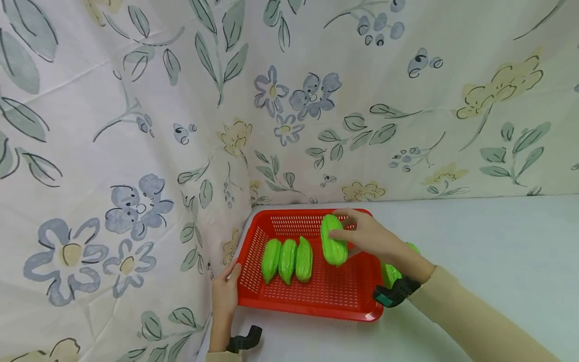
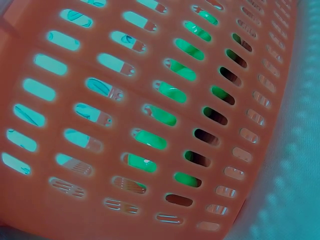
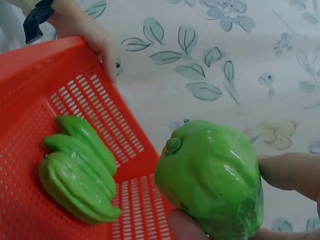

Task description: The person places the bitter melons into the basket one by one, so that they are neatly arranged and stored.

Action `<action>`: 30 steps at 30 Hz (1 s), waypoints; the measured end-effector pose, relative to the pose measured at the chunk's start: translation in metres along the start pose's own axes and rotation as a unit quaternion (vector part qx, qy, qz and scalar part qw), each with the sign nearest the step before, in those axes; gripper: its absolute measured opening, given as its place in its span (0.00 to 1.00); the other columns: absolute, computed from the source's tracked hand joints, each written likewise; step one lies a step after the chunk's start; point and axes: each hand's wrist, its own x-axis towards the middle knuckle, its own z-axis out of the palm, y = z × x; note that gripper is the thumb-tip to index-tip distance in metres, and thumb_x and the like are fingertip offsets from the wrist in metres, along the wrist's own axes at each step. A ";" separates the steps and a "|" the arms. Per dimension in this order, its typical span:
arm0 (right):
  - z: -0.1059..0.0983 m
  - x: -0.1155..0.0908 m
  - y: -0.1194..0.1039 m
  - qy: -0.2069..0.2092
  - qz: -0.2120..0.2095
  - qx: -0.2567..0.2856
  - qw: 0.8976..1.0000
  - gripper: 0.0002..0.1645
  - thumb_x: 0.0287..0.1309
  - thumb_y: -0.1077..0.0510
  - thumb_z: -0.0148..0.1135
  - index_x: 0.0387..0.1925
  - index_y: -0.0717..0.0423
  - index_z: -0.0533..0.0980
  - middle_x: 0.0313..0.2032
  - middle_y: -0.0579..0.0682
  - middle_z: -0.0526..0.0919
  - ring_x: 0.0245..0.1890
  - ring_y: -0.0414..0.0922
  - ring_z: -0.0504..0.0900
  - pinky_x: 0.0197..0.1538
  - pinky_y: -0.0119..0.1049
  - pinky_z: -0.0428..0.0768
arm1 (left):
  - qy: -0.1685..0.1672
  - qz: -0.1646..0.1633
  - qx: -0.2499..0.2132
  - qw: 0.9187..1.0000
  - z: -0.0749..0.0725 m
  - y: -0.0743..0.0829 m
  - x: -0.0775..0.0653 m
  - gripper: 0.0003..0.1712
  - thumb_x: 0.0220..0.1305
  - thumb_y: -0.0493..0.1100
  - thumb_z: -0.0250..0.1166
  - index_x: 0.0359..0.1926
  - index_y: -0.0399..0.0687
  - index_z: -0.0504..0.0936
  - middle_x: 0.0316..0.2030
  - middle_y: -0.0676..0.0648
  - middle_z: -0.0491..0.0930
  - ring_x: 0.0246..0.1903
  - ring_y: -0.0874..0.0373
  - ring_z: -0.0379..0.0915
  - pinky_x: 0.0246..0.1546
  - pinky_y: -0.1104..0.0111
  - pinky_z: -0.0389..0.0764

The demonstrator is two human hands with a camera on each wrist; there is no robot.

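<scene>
My right hand [image 1: 362,234] holds a glossy green, ridged, gourd-like vegetable [image 1: 333,240] above the right part of a red plastic basket [image 1: 316,301]. In the right wrist view the fingers and thumb pinch this vegetable [image 3: 212,180], its stubby stem end towards the camera. Three similar green vegetables [image 1: 287,261] lie side by side in the basket's left half. At the basket's left rim, my left hand [image 1: 224,291] grips the edge. The left wrist view shows the slotted basket wall [image 2: 150,100] close up, with green showing through the slots; the left fingers are hidden there.
More green vegetables [image 1: 391,275] lie beyond the basket's right side, partly hidden by the right wrist. The basket stands on a white tabletop [image 1: 497,261]. A flower-patterned cloth [image 1: 289,151] hangs behind and along the left, close to the basket.
</scene>
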 end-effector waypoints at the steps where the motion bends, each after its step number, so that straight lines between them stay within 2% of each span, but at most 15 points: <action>1: 0.001 0.001 0.000 0.000 0.004 0.003 1.000 0.44 0.65 0.48 0.71 0.75 0.55 0.64 0.64 0.65 0.72 0.43 0.51 0.87 0.40 0.46 0.90 | -0.001 0.001 0.000 1.000 0.000 0.001 0.000 0.33 0.78 0.61 0.56 0.73 0.49 0.75 0.54 0.33 0.84 0.34 0.49 0.84 0.30 0.68 0.86; 14: 0.036 0.035 0.013 -0.021 0.040 0.025 0.999 0.42 0.64 0.54 0.71 0.73 0.60 0.65 0.57 0.62 0.79 0.46 0.50 0.86 0.35 0.49 0.89 | -0.005 -0.001 -0.005 1.000 -0.001 0.003 -0.004 0.33 0.78 0.61 0.56 0.74 0.50 0.74 0.55 0.33 0.83 0.35 0.49 0.85 0.31 0.68 0.86; 20: 0.049 0.051 0.023 -0.016 0.080 -0.036 0.996 0.42 0.62 0.56 0.69 0.72 0.65 0.64 0.59 0.62 0.78 0.44 0.51 0.85 0.31 0.47 0.89 | -0.006 -0.002 -0.003 1.000 0.000 0.003 -0.003 0.32 0.78 0.61 0.56 0.73 0.50 0.75 0.52 0.32 0.83 0.32 0.52 0.83 0.29 0.68 0.85; 23: 0.054 0.057 0.028 -0.017 0.093 -0.063 0.993 0.40 0.60 0.57 0.68 0.70 0.66 0.66 0.56 0.61 0.78 0.44 0.52 0.84 0.30 0.47 0.89 | -0.003 -0.002 -0.005 1.000 0.000 0.003 -0.001 0.32 0.77 0.61 0.56 0.72 0.51 0.76 0.51 0.33 0.84 0.31 0.52 0.82 0.29 0.68 0.85; 26: 0.058 0.061 0.032 -0.014 0.113 -0.079 0.990 0.36 0.59 0.58 0.68 0.66 0.66 0.68 0.52 0.60 0.78 0.43 0.53 0.84 0.29 0.47 0.88 | -0.002 -0.002 -0.001 1.000 -0.001 0.002 0.000 0.32 0.77 0.62 0.56 0.73 0.51 0.76 0.51 0.33 0.84 0.31 0.52 0.82 0.29 0.68 0.85; 30: 0.062 0.066 0.038 -0.010 0.137 -0.087 0.987 0.32 0.58 0.60 0.69 0.62 0.66 0.69 0.50 0.60 0.77 0.43 0.54 0.83 0.29 0.48 0.88 | -0.004 -0.006 0.003 1.000 -0.001 0.001 0.000 0.32 0.77 0.61 0.56 0.73 0.52 0.75 0.51 0.34 0.84 0.31 0.53 0.82 0.29 0.68 0.85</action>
